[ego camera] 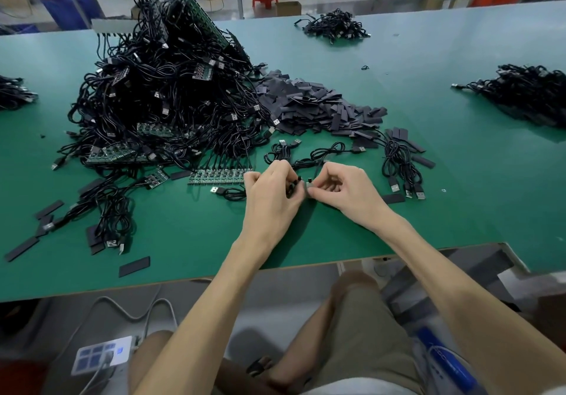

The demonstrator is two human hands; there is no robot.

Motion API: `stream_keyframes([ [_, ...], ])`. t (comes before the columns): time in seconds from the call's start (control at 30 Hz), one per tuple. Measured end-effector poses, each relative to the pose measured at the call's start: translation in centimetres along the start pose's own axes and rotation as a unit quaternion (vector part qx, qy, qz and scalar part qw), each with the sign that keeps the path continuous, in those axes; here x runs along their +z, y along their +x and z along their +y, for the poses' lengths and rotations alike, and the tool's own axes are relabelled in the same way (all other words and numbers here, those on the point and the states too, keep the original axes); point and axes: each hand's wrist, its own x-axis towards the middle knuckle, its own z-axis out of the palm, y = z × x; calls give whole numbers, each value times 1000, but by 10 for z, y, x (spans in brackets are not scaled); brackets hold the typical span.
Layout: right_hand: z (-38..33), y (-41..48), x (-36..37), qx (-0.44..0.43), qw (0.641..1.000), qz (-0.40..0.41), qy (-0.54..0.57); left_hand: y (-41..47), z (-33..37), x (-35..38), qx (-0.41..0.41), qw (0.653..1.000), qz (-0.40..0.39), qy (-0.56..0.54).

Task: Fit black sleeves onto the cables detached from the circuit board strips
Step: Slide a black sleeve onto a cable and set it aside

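In the head view, the left hand [269, 192] and the right hand [344, 187] are brought together low over the green table [459, 198], just in front of the person. The left hand's fingers are curled and a black cable [295, 180] is pinched near its free end. The rest of the cable is looped on the table just beyond the hands. The right hand's fingertips are closed on a small dark piece [308, 185]. It is judged to be a sleeve, though this cannot be told for certain.

The cable end is laid roughly left to right, its tip aimed at that piece, and the two are almost touching. The fitting is judged to turn on keeping both on this one axis.

The heap of black sleeves [321, 103] lies beyond the hands, nearer the right one. A circuit board strip [219, 177] lies just left of the left hand.
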Motion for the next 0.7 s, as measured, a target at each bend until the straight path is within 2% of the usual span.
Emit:
stream_keyframes([
  [0.1, -2, 0, 1, 5, 1000, 31, -2, 0, -2, 1, -4, 999, 11, 31],
  [0.27, 0, 1, -7, 38, 981, 177, 76, -1, -3, 0, -79, 991, 38, 105],
  [0.37, 2, 0, -10, 46, 972, 200, 112, -4, 0, -1, -107, 979, 64, 162],
  [0.4, 1, 0, -9, 42, 973, 194, 114, -5, 3, -3, -94, 980, 72, 163],
  [0.47, 1, 1, -8, 33, 976, 185, 108, -6, 7, -3, -17, 988, 65, 136],
  [0.6, 5, 2, -10, 30, 973, 203, 110, -8, 11, 2, 153, 981, -66, 103],
  [0.7, 8, 4, -12, 30, 962, 208, 175, -7, 9, 5, 149, 974, -123, 119],
])
